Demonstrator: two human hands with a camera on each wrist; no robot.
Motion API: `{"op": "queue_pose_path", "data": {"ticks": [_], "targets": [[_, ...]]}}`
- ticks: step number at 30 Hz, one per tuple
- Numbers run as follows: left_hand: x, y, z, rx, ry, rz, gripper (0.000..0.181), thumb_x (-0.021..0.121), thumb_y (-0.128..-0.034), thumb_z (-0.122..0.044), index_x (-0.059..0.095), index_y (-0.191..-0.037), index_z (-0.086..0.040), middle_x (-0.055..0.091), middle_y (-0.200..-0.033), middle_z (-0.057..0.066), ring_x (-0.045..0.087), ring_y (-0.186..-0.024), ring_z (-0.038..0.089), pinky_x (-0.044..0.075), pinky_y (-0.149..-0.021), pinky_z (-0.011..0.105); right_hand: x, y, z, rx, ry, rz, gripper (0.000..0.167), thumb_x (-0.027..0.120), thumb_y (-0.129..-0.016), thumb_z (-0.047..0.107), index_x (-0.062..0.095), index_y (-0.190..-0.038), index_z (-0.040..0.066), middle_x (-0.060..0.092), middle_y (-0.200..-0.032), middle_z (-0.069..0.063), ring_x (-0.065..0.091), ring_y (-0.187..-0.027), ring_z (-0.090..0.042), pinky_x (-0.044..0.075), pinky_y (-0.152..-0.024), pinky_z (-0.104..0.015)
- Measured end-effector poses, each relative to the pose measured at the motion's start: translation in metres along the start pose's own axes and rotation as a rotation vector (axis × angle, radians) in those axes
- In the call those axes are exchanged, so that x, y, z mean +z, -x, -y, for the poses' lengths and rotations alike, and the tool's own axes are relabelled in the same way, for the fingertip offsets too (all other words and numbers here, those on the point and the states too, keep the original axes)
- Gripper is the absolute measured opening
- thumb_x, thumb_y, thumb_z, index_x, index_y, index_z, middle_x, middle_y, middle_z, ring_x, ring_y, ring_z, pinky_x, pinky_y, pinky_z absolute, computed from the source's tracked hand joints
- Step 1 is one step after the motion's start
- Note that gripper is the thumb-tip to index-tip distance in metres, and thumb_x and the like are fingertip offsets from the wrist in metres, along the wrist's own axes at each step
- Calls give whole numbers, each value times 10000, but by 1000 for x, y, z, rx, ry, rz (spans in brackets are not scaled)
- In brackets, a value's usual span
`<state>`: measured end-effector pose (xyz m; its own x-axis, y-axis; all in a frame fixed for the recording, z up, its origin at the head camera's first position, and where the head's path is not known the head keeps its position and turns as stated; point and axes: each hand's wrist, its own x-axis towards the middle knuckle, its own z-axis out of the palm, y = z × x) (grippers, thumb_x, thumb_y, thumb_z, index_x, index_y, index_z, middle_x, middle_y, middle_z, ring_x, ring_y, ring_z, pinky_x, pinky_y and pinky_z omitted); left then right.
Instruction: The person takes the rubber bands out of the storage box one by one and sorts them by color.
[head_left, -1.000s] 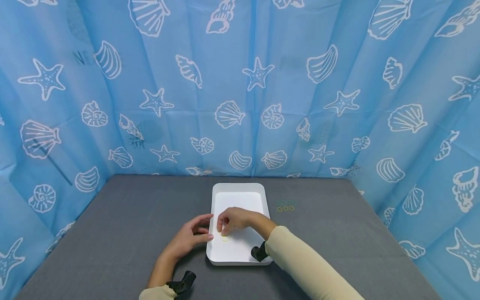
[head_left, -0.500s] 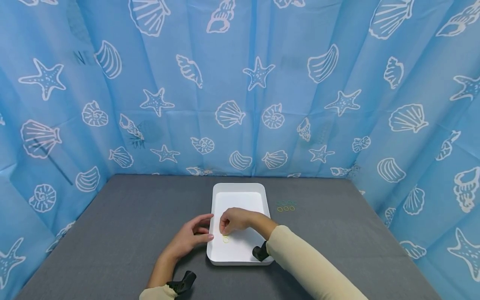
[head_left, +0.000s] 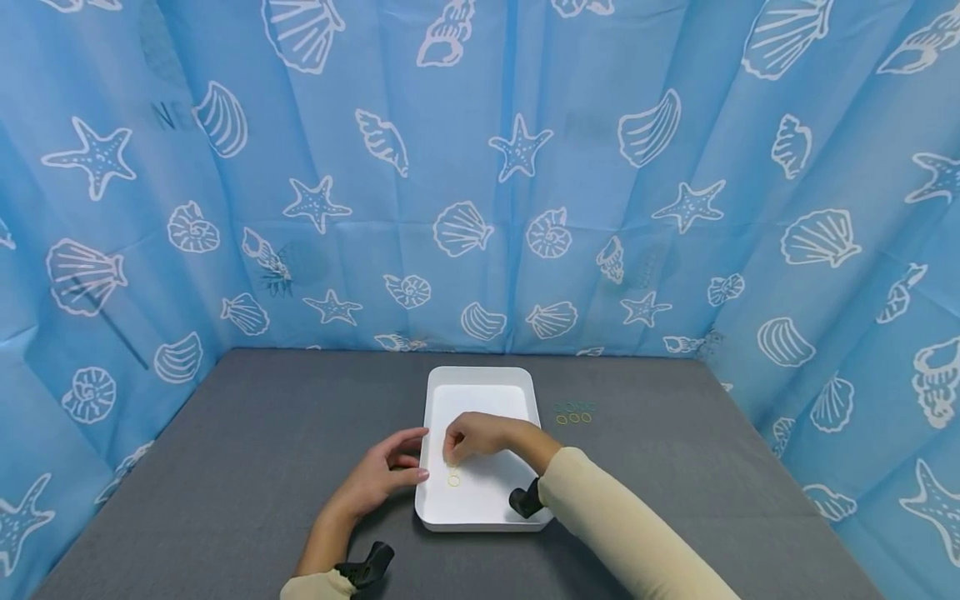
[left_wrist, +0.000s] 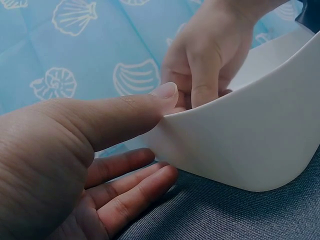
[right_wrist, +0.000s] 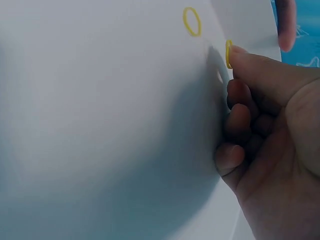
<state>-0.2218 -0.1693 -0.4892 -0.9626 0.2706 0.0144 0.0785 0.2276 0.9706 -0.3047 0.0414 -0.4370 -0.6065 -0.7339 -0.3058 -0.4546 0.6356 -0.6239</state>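
Observation:
My right hand (head_left: pixel 474 435) is down inside the white tray (head_left: pixel 487 504), pinching a small yellow rubber band (right_wrist: pixel 228 54) between thumb and finger. Just beyond it in the right wrist view, another yellow rubber band (right_wrist: pixel 192 21) lies on the tray floor. The other fingers of that hand are curled toward the palm. At the tray's left side is my left hand (head_left: pixel 378 475). Its thumb touches the rim in the left wrist view, while the other fingers (left_wrist: pixel 137 200) extend loosely, low beside the outer wall.
Several yellow rubber bands (head_left: pixel 574 418) lie in a row on the grey tabletop (head_left: pixel 645 467), right of the tray. Behind that row are several green rubber bands (head_left: pixel 579 407), faint against the cloth. A blue shell-print curtain (head_left: pixel 517 275) surrounds the back and sides.
My right hand has shifted slightly right within the tray, its fingertips staying near the yellow bands and ending a little farther back. The left hand keeps its place at the rim.

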Motion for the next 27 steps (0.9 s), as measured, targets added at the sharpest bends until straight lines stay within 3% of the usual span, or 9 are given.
{"op": "queue_pose_path", "data": {"ticks": [14, 27], "targets": [[0, -2, 0, -2, -1, -6, 646, 769, -844, -150, 486, -1422, -100, 535, -1319, 179, 594, -998, 251, 495, -811, 370, -22, 17, -11, -50, -66, -149, 98, 620, -940, 34, 665, -853, 49, 589, -749, 11, 503, -672, -113, 424, -634, -262], [1, -1, 2, 2, -4, -9, 645, 766, -846, -148, 483, -1422, -89, 531, -1320, 184, 591, -987, 254, 493, -800, 370, -42, 43, -25, -95, -153, -218, 94, 599, -948, 24, 640, -865, 40, 557, -754, 5, 466, -674, -118, 452, -663, -324]]}}
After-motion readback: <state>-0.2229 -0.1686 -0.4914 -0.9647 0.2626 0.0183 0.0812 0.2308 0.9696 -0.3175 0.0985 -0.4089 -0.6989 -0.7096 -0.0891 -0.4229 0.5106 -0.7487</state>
